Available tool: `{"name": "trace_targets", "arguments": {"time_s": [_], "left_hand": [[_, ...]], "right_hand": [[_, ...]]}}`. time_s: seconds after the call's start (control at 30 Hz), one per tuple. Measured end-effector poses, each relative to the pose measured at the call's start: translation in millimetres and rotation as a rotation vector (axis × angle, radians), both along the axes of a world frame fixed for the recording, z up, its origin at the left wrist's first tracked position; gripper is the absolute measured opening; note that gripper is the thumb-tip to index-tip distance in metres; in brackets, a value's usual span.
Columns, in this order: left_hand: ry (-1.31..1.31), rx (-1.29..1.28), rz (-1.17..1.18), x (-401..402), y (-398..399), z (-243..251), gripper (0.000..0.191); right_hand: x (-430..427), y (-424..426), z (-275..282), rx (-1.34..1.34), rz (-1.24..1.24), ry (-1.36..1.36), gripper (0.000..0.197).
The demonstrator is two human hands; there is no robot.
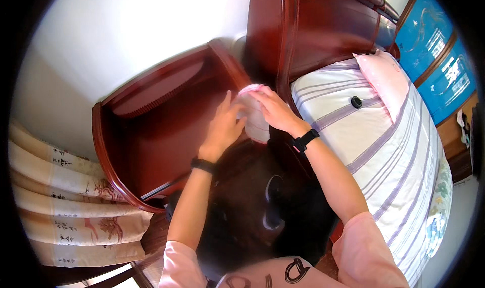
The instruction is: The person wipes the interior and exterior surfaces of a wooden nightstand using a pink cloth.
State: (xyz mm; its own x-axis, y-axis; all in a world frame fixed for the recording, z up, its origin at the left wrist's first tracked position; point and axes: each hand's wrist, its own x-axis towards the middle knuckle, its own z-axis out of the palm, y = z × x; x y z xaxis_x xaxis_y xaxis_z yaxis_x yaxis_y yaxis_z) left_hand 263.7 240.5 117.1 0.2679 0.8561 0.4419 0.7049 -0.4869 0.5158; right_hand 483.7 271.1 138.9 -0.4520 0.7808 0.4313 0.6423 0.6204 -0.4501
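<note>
My right hand (276, 109) grips the upper edge of a whitish cloth item (257, 123) with pink trim. The cloth hangs down from its fingers. On the other side, my left hand (223, 130) has its fingers apart, with the thumb and fingertips close against the cloth's left edge. Blur hides whether they touch it. Black bands circle both wrists. Behind the hands stands a glossy red-brown wooden desk (166, 144) with a raised back ledge.
At right is a bed (341, 132) with a striped cover, a pink pillow (382, 81) and a small black round object (356, 102). A wooden headboard (329, 26) rises behind it. Patterned curtains (83, 212) hang at left. A dark glossy surface (242, 200) lies below my hands.
</note>
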Motion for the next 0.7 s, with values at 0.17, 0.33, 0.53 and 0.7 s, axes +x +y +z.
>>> {"name": "trace_targets", "arguments": {"time_s": [0.17,0.33,0.53,0.7], "left_hand": [[-0.066,-0.1,-0.11,-10.7,23.0,-7.0,0.03],[-0.247,-0.087,-0.094,-7.5,26.5,-3.8,0.028],[-0.321,-0.006,-0.062,-8.6,29.1,11.0,0.023],[-0.399,-0.067,-0.135,-4.1,18.0,40.7,0.021]], "right_hand": [[9.3,28.9,-5.8,-0.028,-0.024,0.176,0.032],[13.1,47.0,-25.5,-0.07,-0.215,0.344,0.036],[28.9,55.4,-21.9,-0.337,-0.086,0.449,0.027],[50.8,30.2,10.4,-0.605,0.028,0.729,0.016]]}}
